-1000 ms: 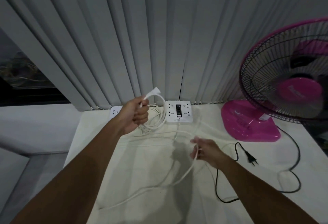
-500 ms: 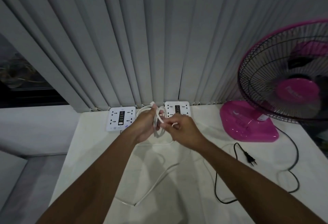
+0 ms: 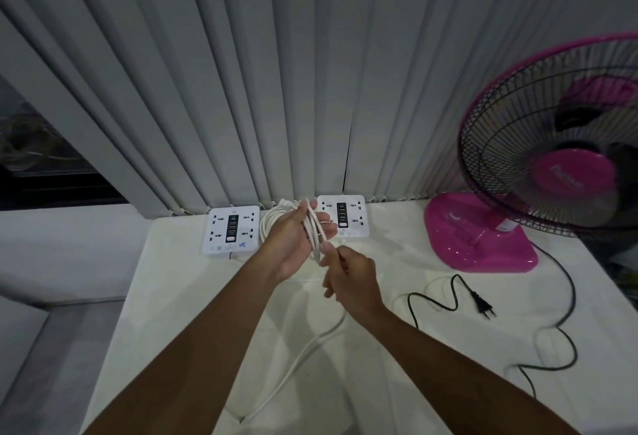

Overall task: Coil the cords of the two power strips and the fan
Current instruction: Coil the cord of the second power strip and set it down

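Observation:
Two square white power strips lie at the back of the white table (image 3: 179, 314): the left strip (image 3: 230, 229) and the right strip (image 3: 342, 216). My left hand (image 3: 293, 241) is raised between them, palm up, with several loops of white cord (image 3: 312, 227) across its fingers. Just below it, my right hand (image 3: 348, 279) pinches the same cord, whose loose part (image 3: 303, 348) trails down toward the table's front edge. A pink fan (image 3: 552, 165) stands at the right on its pink base (image 3: 480, 238). Its black cord (image 3: 566, 314) snakes loose, and the plug (image 3: 483, 305) lies on the table.
Grey vertical blinds (image 3: 276, 72) hang right behind the table. A dark window opening (image 3: 41, 165) is at the left. The table's left edge drops to a pale ledge and floor (image 3: 51, 331). The fan's grille overhangs the right side of the table.
My right hand came up from the table to my left hand with the white cord, adding a loop, then dropped slightly. The loose cord on the table has shortened. My left hand turned palm up.

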`<state>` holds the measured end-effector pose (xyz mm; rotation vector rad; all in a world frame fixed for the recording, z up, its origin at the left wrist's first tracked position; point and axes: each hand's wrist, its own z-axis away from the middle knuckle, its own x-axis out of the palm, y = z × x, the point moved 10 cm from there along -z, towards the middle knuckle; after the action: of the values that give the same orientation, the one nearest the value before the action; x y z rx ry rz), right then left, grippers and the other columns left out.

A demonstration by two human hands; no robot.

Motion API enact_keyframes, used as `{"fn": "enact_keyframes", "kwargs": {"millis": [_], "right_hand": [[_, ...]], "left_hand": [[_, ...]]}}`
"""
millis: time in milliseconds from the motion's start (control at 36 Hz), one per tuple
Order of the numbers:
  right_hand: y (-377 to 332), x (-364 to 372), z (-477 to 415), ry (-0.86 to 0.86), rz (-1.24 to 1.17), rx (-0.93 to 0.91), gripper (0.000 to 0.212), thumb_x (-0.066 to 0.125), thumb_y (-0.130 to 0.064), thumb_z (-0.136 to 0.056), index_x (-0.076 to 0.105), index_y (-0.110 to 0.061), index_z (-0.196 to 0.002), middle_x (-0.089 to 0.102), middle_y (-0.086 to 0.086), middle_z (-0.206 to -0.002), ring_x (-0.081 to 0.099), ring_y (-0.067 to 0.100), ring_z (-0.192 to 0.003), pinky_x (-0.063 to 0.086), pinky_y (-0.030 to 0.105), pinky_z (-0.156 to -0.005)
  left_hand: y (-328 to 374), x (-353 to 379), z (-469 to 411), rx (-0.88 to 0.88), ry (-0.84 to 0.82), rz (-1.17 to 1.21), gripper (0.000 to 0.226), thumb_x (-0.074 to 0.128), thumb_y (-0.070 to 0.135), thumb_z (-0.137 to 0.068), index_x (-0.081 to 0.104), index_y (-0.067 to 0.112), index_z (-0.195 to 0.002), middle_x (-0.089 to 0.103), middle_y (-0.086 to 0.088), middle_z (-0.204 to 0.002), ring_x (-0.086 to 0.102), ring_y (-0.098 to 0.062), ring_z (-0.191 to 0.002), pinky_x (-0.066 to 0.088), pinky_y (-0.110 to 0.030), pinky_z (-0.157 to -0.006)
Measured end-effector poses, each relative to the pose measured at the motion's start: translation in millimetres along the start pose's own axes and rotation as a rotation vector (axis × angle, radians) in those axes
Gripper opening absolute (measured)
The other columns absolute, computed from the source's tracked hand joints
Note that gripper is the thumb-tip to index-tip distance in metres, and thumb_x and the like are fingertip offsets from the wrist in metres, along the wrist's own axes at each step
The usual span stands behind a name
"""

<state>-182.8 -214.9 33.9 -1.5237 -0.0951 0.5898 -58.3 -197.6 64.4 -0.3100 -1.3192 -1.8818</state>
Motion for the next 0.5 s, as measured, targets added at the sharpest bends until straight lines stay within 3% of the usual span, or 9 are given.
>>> {"fn": "enact_keyframes", "kwargs": {"millis": [83, 167, 222, 306, 361, 444, 500], "right_hand": [[8, 9, 6, -0.079, 0.046, -0.024, 0.044, 0.048, -0.059, -0.097, 0.061, -0.026, -0.07, 0.067, 0.005, -0.053, 0.065, 0.015, -0.046, 0.054, 0.029, -0.05], [28, 29, 21, -0.32, 0.183, -0.07, 0.029, 0.045, -0.042, -0.103, 0.058, -0.029, -0.08, 0.073, -0.002, -0.07, 0.064, 0.002, -0.062, 0.048, 0.017, -0.063], [52, 40, 31, -0.485, 0.249, -0.014, 0.023, 0.045, -0.029, -0.105, 0.061, -0.026, -0.089, 0.072, -0.008, -0.083, 0.064, 0.001, -0.079, 0.047, 0.018, -0.076], [85, 43, 38, -0.626, 0.28, 0.084, 0.022, 0.048, -0.023, -0.105, 0.068, -0.015, -0.105, 0.071, -0.01, -0.104, 0.066, 0.007, -0.102, 0.048, 0.023, -0.094], [95, 42, 40, -0.681, 0.242, 0.109, 0.02, 0.053, -0.019, -0.103, 0.069, -0.01, -0.112, 0.073, -0.006, -0.11, 0.068, 0.005, -0.106, 0.048, 0.019, -0.098], [106, 36, 37, -0.71, 0.226, 0.159, 0.015, 0.059, -0.013, -0.1, 0.068, -0.002, -0.1, 0.077, 0.003, -0.108, 0.071, 0.006, -0.103, 0.05, 0.015, -0.094], [109, 25, 29, -0.638, 0.151, 0.208, 0.014, 0.057, -0.003, -0.098, 0.064, -0.001, -0.086, 0.076, 0.013, -0.098, 0.074, 0.017, -0.095, 0.052, 0.021, -0.09]], "left_hand": [[5, 11, 2, -0.002, -0.038, 0.017, 0.022, 0.037, 0.028, -0.106, 0.052, 0.013, -0.098, 0.052, -0.004, -0.069, 0.054, -0.021, -0.061, 0.047, -0.039, -0.084], [18, 15, 1, 0.023, -0.049, 0.097, 0.028, 0.034, 0.024, -0.104, 0.05, 0.017, -0.082, 0.042, 0.003, -0.057, 0.039, -0.013, -0.047, 0.042, -0.028, -0.057], [28, 17, 0, 0.022, -0.069, 0.135, 0.03, 0.032, 0.022, -0.103, 0.049, 0.018, -0.077, 0.039, 0.005, -0.054, 0.033, -0.01, -0.042, 0.033, -0.023, -0.046], [43, 22, 1, 0.004, -0.129, 0.212, 0.029, 0.03, 0.016, -0.099, 0.045, 0.018, -0.075, 0.033, 0.007, -0.049, 0.026, -0.006, -0.035, 0.02, -0.02, -0.039], [55, 25, 1, 0.007, -0.166, 0.288, 0.03, 0.028, 0.015, -0.099, 0.045, 0.018, -0.075, 0.031, 0.009, -0.047, 0.023, -0.005, -0.033, 0.016, -0.019, -0.036], [71, 31, 3, 0.012, -0.229, 0.292, 0.032, 0.027, 0.018, -0.101, 0.046, 0.017, -0.076, 0.028, 0.01, -0.045, 0.013, -0.006, -0.035, 0.014, -0.019, -0.034], [76, 33, 7, -0.005, -0.268, 0.212, 0.031, 0.03, 0.022, -0.102, 0.049, 0.017, -0.078, 0.027, 0.01, -0.045, 0.008, -0.006, -0.038, 0.012, -0.019, -0.035]]}}
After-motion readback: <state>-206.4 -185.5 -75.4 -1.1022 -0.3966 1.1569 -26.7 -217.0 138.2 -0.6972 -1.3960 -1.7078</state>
